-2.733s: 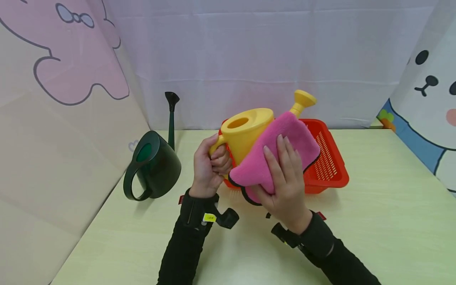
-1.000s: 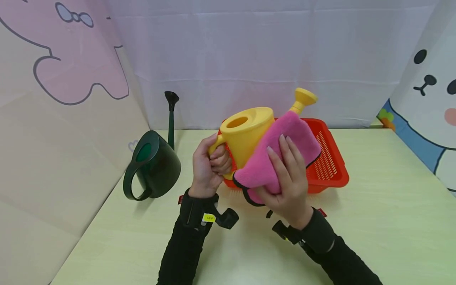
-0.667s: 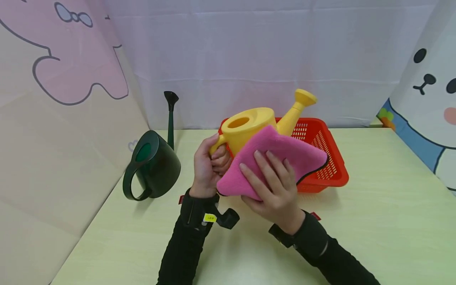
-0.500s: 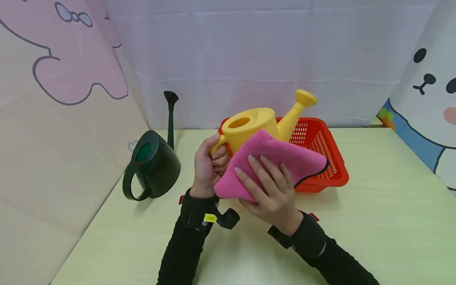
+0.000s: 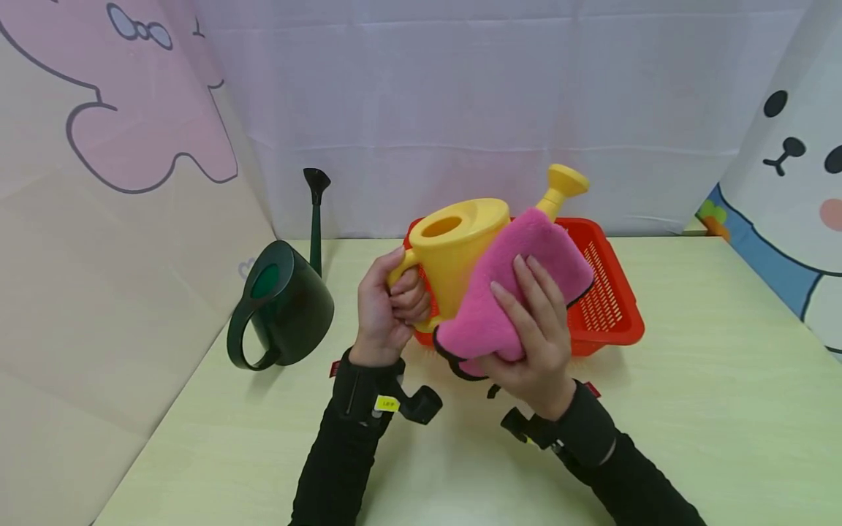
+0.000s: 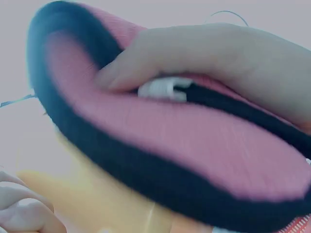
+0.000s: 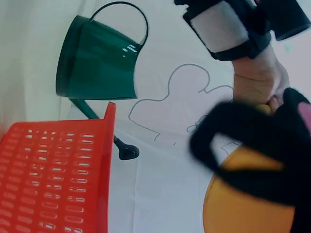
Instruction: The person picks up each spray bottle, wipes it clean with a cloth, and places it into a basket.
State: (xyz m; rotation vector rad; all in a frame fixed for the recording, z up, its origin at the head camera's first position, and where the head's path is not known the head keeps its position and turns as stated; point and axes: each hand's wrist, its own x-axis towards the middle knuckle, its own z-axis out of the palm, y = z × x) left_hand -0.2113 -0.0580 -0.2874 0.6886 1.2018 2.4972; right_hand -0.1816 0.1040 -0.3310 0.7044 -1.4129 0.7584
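My left hand [image 5: 392,307] grips the handle of a yellow watering can [image 5: 449,245], held up and tilted in front of the red basket. My right hand [image 5: 536,336] holds a pink cloth [image 5: 542,245] with dark edging against the can's right side. Its fingers lie over the cloth, and the thumb is tucked under a fold. The cloth covers the base of the spout, while the yellow sprinkler head [image 5: 567,181] shows above it. Up close in the left wrist view, the folded cloth [image 6: 194,141] has a white tag, with the thumb [image 6: 160,53] pressed into it.
On the left of the table [image 5: 697,409] stands a dark green watering can [image 5: 296,314], its spout toward the back. A red plastic basket [image 5: 601,292] sits behind the yellow can. A pale curtain [image 5: 460,88] hangs at the back.
From half a second ago, my right hand has slid the cloth up and right along the yellow can toward the spout, after an earlier move down-left. The left hand stays nearly still.
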